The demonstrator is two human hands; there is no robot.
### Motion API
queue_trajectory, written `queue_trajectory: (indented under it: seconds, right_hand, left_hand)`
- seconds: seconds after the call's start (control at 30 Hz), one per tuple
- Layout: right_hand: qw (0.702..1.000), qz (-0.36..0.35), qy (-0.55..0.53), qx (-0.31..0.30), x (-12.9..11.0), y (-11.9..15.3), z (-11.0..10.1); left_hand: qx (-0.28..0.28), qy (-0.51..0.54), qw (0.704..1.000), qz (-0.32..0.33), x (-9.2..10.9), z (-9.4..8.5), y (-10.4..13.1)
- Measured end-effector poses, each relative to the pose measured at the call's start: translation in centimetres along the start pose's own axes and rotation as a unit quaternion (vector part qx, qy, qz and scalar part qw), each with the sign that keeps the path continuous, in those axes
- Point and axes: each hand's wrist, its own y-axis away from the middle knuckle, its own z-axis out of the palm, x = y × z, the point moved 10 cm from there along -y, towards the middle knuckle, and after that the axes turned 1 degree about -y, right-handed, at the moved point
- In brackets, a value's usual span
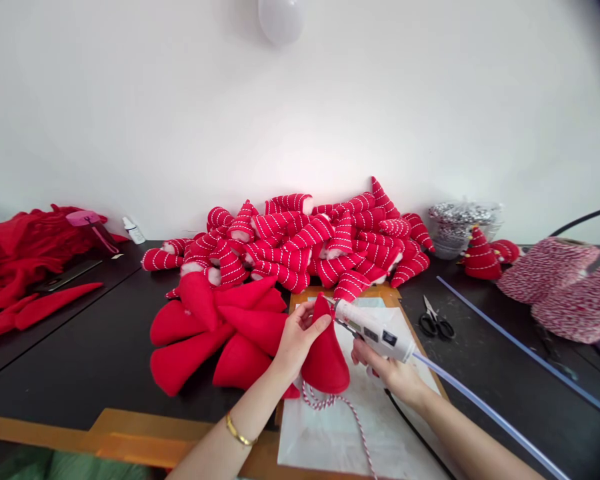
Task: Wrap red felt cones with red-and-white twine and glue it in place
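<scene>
My left hand (300, 333) pinches a plain red felt cone (326, 360) near its narrow tip, the wide end hanging down. In my right hand (387, 370) is a white hot glue gun (373, 330), its nozzle close to the cone's tip; whether they touch I cannot tell. A long translucent glue stick (473, 400) sticks out of the gun's back. Red-and-white twisted cord (353, 413) trails from beneath the cone over a white sheet (315, 443). Left of my left hand lies a heap of plain red cones (190, 353).
Behind is a pile of red cones wrapped with white stitched lines (300, 243). To the right are black scissors (436, 323), another glue stick (520, 343), cord spools (550, 273), a decorated cone (481, 257) and a tub (463, 230). Red fabric pieces (25, 250) lie far left.
</scene>
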Motion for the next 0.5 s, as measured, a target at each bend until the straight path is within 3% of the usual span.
queue_trajectory:
  seconds: [0.5]
  right_hand:
    - [1.000,-0.001,-0.002,0.004,0.33,-0.04,0.04]
  left_hand:
    - [0.001,0.008,1.000,-0.001,-0.36,-0.18,-0.22]
